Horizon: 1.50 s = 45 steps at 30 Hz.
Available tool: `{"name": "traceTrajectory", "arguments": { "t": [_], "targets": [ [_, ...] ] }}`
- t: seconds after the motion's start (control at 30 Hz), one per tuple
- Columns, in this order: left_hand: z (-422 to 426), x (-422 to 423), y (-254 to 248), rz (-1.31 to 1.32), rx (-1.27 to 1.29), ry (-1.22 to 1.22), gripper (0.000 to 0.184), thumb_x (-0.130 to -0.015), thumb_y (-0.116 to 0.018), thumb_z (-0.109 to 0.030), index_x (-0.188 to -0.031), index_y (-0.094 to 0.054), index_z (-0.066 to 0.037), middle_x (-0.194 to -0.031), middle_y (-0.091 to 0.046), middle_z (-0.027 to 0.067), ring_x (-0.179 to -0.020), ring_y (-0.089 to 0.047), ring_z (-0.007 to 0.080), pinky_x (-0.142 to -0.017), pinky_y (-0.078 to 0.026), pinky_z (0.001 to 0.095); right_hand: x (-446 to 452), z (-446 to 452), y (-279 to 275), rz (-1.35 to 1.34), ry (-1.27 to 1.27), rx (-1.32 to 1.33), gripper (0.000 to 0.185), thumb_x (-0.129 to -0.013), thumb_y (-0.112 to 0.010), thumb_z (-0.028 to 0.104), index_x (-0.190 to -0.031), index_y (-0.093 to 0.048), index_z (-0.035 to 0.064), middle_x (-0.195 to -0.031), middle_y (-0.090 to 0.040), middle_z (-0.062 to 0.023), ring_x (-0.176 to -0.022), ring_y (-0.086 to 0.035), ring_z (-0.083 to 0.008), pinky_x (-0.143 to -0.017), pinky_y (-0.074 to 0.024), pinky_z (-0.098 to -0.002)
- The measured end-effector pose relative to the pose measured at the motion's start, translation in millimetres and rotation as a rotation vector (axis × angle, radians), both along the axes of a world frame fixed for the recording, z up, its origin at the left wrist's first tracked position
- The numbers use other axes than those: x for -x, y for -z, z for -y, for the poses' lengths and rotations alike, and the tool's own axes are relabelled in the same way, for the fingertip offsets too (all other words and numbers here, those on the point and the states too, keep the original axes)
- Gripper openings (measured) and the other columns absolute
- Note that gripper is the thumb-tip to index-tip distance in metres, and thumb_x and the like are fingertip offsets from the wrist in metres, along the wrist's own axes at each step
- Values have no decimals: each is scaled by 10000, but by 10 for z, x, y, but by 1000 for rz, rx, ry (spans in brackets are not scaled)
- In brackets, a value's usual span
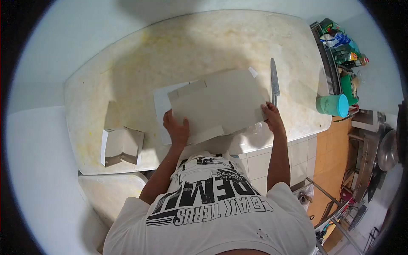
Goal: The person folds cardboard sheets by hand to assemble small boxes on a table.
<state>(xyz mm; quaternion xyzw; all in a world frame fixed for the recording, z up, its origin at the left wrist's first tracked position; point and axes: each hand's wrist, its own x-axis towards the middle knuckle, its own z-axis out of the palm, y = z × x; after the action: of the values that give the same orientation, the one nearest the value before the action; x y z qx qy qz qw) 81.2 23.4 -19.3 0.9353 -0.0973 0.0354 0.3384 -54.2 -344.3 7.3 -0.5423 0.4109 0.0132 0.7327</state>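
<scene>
A flat grey-brown cardboard box blank (219, 102) with cut slots and flaps lies tilted in front of me. Its right edge is pinched between the thumb and fingers of my right hand (273, 117). My left hand (177, 129) rests at the left edge, thumb and fingers spread apart on the cardboard. Under the blank, a white sheet (160, 98) sticks out on the left. To the right lies a kitchen knife (275, 80), blade pointing away from me. A folded, open cardboard box (123, 146) stands at the left.
The pale, stained table (212, 38) meets walls at the back and left. A tub with a turquoise lid (340, 106) stands at its right edge. Beyond are bottles and packets (342, 46) on a rack. Clear plastic (255, 128) lies near the front edge.
</scene>
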Motion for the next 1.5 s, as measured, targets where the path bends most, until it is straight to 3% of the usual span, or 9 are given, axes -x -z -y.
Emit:
{"name": "traceTrajectory", "arguments": {
  "t": [0.17, 0.3, 0.33, 0.53, 0.83, 1.03, 1.33, 1.43, 1.5],
  "targets": [
    [-284, 73, -350, -714, 368, -139, 601, -838, -672, -197, -1322, -375, 0, -1247, -461, 143, -1106, -492, 261, -896, -441, 388, 243, -305, 221, -59, 76, 215, 425, -920, -580, 249, -1261, -482, 15, -1048, -579, -117, -945, -578, -203, -757, -511, -345],
    [-461, 217, -370, -1021, 805, -261, 571, -889, -640, -200, -1339, -349, -2, -1214, -506, 129, -1087, -526, 230, -917, -462, 357, 139, -646, 40, -199, -250, 1491, 483, -804, -684, 188, -1228, -525, 20, -1206, -508, -189, -1140, -475, -309, -954, -396, -452],
    [-475, 239, -339, -1070, 905, -250, 551, -881, -641, -173, -1331, -363, -17, -1210, -506, 117, -1075, -526, 211, -907, -463, 338, 46, -805, 8, 11, -244, 1466, 489, -752, -724, 185, -1201, -566, 72, -1284, -466, -167, -1212, -405, -331, -1024, -331, -472],
    [-434, 418, -342, -1024, 1062, -33, 549, -876, -620, -69, -1360, -361, -40, -1238, -494, 112, -1084, -524, 186, -929, -453, 306, -404, -1967, -489, 569, -849, 1078, 468, -751, -722, 347, -1157, -615, 142, -1288, -527, -78, -1154, -530, -277, -952, -452, -424],
    [-427, 493, -350, -824, 910, 96, 593, -847, -646, -30, -1384, -395, -45, -1311, -479, 116, -1131, -521, 217, -961, -441, 330, -729, -2074, -398, 529, -1069, 871, 259, -739, -738, 241, -966, -717, 118, -990, -691, -64, -917, -649, -257, -823, -507, -355],
    [-407, 540, -333, -861, 1063, 160, 650, -814, -654, 23, -1399, -380, -48, -1340, -470, 116, -1122, -530, 217, -942, -453, 312, -791, -1960, -480, 467, -1132, 855, 301, -748, -717, 300, -982, -708, 111, -1002, -687, -71, -891, -652, -284, -807, -517, -380],
    [-449, 675, -194, -804, 966, 56, 577, -810, -617, -2, -1354, -433, -58, -1346, -486, 127, -1121, -540, 230, -953, -445, 345, -760, -2195, -316, 540, -1157, 1096, 101, -845, -586, 108, -901, -651, 53, -889, -658, -98, -804, -632, -315, -721, -511, -400],
    [-657, 552, 68, -561, 485, -121, 488, -820, -624, -95, -1292, -503, -63, -1313, -515, 117, -1107, -553, 287, -954, -439, 390, -714, -2237, -275, 523, -1144, 1168, 111, -858, -573, 121, -910, -642, 52, -896, -651, -99, -808, -634, -314, -730, -511, -401],
    [-1216, 271, 1, 141, 124, -579, 517, -804, -677, -244, -1260, -525, -54, -1287, -521, 134, -1198, -472, 322, -1015, -351, 458, -684, -2187, -210, 489, -1160, 1130, 137, -863, -559, 123, -945, -651, 64, -952, -649, -103, -853, -637, -309, -750, -516, -410]
  ]
}}
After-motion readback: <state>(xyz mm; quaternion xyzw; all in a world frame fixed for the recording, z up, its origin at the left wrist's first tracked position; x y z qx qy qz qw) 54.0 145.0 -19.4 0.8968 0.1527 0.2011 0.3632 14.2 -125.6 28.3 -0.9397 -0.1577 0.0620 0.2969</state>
